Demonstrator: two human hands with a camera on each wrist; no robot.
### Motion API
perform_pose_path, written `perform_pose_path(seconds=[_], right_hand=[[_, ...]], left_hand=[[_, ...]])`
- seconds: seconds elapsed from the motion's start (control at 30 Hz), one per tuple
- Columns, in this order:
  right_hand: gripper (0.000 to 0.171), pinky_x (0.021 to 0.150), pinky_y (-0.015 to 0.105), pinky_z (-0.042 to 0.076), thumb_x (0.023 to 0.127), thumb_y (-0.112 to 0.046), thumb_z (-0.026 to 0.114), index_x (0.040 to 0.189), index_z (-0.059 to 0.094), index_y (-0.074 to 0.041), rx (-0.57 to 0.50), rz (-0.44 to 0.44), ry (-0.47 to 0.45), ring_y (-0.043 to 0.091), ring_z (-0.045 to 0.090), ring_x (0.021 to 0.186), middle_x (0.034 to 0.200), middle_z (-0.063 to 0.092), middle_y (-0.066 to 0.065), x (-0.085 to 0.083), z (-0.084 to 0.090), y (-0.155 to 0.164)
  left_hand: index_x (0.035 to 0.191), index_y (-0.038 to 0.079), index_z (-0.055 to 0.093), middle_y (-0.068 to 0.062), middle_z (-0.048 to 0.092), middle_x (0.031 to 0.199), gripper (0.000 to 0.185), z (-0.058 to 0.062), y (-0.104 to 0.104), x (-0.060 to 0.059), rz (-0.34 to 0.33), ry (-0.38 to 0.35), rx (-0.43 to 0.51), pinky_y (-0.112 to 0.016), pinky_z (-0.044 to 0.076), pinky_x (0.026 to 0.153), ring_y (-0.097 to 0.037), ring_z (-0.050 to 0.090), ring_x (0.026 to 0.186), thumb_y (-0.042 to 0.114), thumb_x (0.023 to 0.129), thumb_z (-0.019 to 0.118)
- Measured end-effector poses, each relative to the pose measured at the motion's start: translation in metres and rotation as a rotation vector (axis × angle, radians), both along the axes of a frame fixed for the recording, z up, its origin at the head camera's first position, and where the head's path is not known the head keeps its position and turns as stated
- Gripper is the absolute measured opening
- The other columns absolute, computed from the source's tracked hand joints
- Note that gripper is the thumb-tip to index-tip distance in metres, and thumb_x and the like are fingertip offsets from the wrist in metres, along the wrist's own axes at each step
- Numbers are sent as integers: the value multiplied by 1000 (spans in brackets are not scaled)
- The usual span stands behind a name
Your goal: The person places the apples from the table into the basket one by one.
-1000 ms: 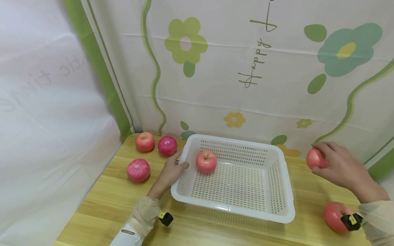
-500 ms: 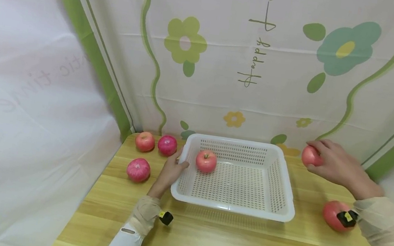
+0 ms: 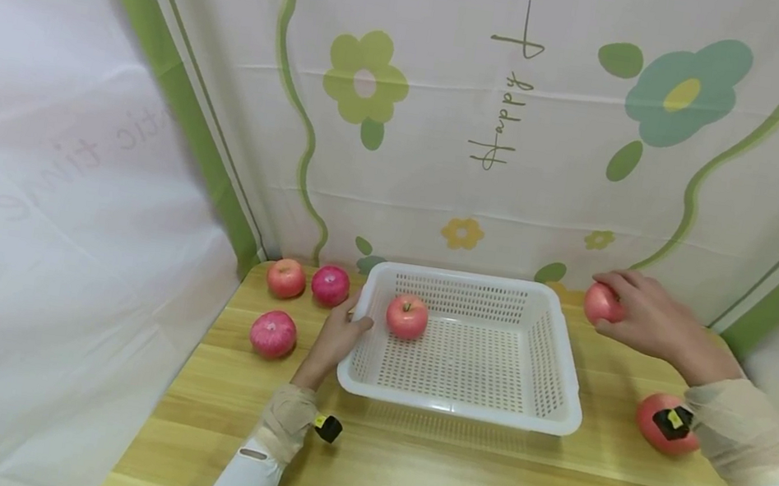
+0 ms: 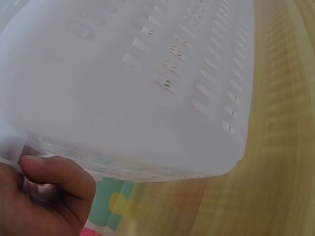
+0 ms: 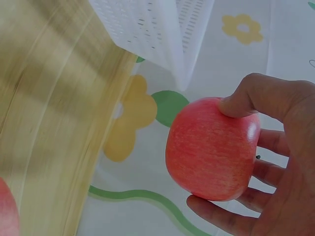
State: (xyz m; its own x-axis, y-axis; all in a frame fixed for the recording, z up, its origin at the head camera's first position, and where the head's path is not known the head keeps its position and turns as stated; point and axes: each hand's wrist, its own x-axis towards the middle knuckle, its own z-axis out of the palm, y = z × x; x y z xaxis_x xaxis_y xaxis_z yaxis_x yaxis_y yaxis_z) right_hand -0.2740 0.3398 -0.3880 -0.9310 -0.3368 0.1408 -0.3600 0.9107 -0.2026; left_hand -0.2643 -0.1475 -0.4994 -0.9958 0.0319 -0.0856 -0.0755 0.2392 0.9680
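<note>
A white perforated plastic basket (image 3: 456, 408) stands on the wooden table, with one red apple (image 3: 406, 317) inside at its left end. My left hand (image 3: 334, 341) grips the basket's left rim, thumb over the edge; the left wrist view shows the thumb and curled fingers of that hand (image 4: 54, 191) at the basket's side (image 4: 123, 108). To the right of the basket, my right hand (image 3: 648, 317) holds a red apple (image 3: 602, 304) above the table. In the right wrist view the thumb and fingers curl round this apple (image 5: 214, 150).
Left of the basket lie an apple (image 3: 286, 278), a dark pink round fruit (image 3: 330, 286) and a pink striped one (image 3: 273, 335). Another red apple (image 3: 659, 422) sits under my right wrist. A printed curtain (image 3: 452, 119) hangs behind the wooden table (image 3: 400, 485).
My right hand has moved a little left toward the basket, carrying the apple. The left hand keeps its grip on the rim, and the basket stays in place.
</note>
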Motion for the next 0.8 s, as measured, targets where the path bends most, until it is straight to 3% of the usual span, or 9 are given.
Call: perform_pose_path(seconds=[0.27,0.8], right_hand=[[70,80,65,56,85,-26,83,146,57,-2,-15,21,24,49,53,126,146,53,30,-5,-2,-8],[69,76,61,57,87,-27,80,146,56,-4,-8,29,-24,47,53,126,148,50,27,-8,0,-21]], left_hand=[[169,18,32,-29,70,130,71,2,0,2,3,9,-4,-47,67,82,-42,76,109,16,103,57],[167,16,36,-32,72,124,70,-4,0,-1,-3,47,-1,-46,68,77,-40,78,101,14,101,58]])
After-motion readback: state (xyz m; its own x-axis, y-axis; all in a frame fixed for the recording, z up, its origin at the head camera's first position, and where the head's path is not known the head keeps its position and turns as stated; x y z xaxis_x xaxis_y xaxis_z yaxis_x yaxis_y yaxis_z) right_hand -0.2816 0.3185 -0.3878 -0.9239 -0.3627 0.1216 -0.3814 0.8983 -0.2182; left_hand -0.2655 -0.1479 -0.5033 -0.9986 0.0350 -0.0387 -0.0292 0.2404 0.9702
